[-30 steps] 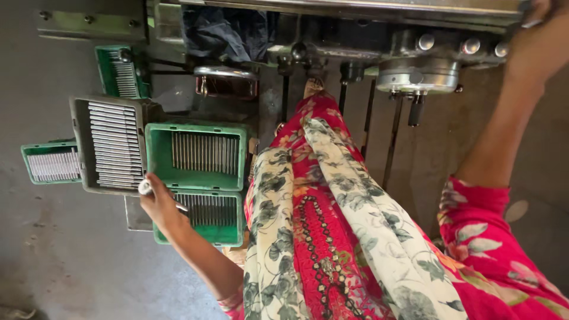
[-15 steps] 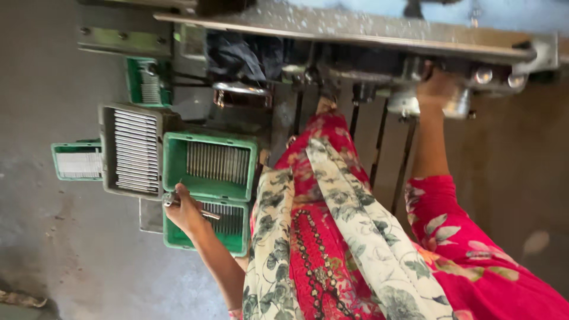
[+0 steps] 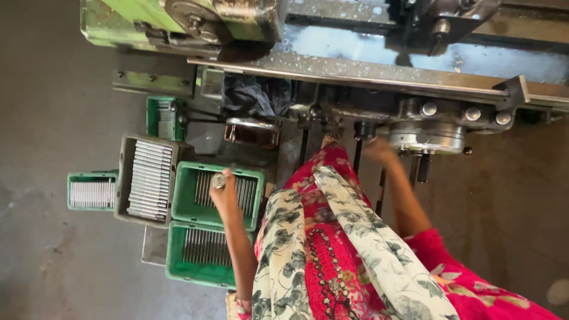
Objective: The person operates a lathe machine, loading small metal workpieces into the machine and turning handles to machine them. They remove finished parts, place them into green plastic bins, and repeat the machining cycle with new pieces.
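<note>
The left hand [image 3: 224, 192] hovered over the upper green crate [image 3: 184, 204], its grip clamped on a small round metal part [image 3: 219, 181], at ten o'clock from the red dress. At two o'clock the right hand [image 3: 379, 151] reached beneath the machine [image 3: 427, 127]; whether its grip was closed I cannot tell. The crates were partly filled with metal rods, so the part had yet to be set down.

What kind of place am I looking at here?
Probably a small machine workshop: a heavy green metal machine on a bare concrete floor, and green crates of stacked metal parts beside the left hand.

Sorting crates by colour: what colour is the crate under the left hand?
Green crate, seen from the head view, below the left hand.
</note>
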Tool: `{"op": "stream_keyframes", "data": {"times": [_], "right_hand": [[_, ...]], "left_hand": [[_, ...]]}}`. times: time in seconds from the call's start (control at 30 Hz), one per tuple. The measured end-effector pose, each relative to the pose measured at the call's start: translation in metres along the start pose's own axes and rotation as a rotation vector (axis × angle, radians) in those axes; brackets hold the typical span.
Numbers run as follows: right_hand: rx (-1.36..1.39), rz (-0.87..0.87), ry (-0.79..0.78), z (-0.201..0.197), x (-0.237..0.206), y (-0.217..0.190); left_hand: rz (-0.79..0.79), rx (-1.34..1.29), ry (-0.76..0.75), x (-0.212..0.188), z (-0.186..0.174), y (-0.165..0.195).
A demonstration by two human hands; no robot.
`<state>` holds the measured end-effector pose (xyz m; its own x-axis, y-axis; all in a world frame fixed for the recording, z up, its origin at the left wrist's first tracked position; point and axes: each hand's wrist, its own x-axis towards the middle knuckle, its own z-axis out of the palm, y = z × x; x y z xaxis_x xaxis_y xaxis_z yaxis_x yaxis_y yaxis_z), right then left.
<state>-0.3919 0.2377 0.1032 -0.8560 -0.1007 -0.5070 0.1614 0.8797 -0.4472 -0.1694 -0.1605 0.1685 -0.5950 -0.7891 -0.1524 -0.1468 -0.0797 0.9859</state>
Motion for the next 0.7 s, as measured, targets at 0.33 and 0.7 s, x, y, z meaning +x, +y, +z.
{"op": "stream_keyframes", "data": {"times": [0.33, 0.7], "right_hand": [[-0.220, -0.018, 0.639, -0.101, 0.029, 0.009], [-0.291, 0.086, 0.577, -0.128, 0.034, 0.026]], "left_hand": [[0.012, -0.026, -0.184, 0.002, 0.054, 0.005], [-0.298, -0.029, 0.104, -0.019, 0.012, 0.006]]}}
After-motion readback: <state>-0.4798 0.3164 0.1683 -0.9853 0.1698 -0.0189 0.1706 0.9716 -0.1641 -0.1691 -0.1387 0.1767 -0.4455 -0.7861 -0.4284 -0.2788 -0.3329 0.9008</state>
